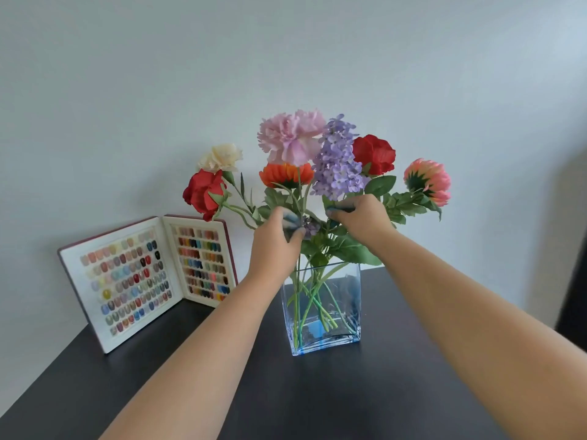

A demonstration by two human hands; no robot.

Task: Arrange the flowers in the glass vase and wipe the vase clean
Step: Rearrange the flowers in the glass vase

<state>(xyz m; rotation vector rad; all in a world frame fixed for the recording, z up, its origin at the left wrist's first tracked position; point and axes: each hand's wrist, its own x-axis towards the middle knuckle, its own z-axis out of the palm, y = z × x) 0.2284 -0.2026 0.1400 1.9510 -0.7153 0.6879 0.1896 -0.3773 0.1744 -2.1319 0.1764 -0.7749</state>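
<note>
A clear rectangular glass vase (344, 300) stands on the dark table (349, 392). Several flowers rise from it: a pink carnation (290, 136), a purple lilac spray (338, 160), an orange flower (286, 174), two red roses (203, 192) (374, 154), a cream carnation (220, 157) and a pink-orange dahlia (428, 181). My left hand (276, 239) pinches the stems just above the vase mouth, under the orange flower. My right hand (360, 215) closes on a stem below the lilac spray. Fingertips are partly hidden among leaves.
An open sample book of coloured nail tips (149, 277) leans against the grey wall at the back left of the table. A dark object (575, 281) stands at the right edge of view.
</note>
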